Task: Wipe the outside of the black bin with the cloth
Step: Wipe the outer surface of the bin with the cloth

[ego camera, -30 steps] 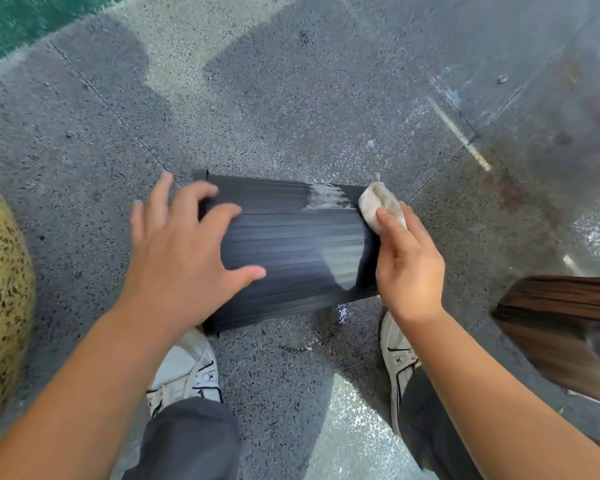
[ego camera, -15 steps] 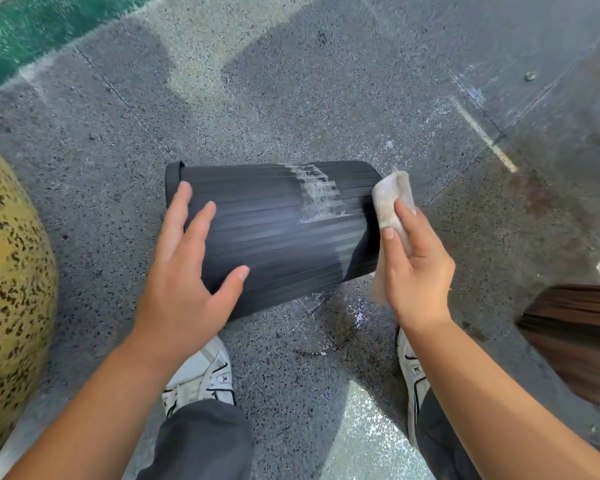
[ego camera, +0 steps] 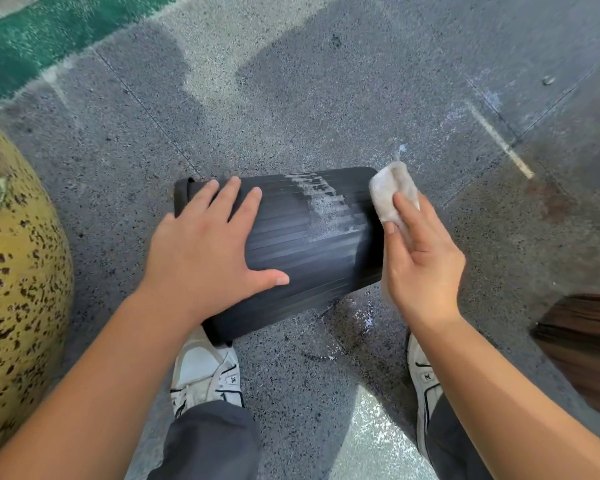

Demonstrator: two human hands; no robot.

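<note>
Bin rolled a little further, cloth back at its base end

The black bin lay on its side on the speckled floor, just ahead of the white shoes, and compared with half a second before its pale soapy patch sat nearer the top. The cloth, which had hung loose, was now bunched against the bin's right end under the right hand, fingers held together and pressing it. The left hand had shifted up onto the ribbed side, fingers spread flat. Judging by this, the smear remained to be wiped.
</note>
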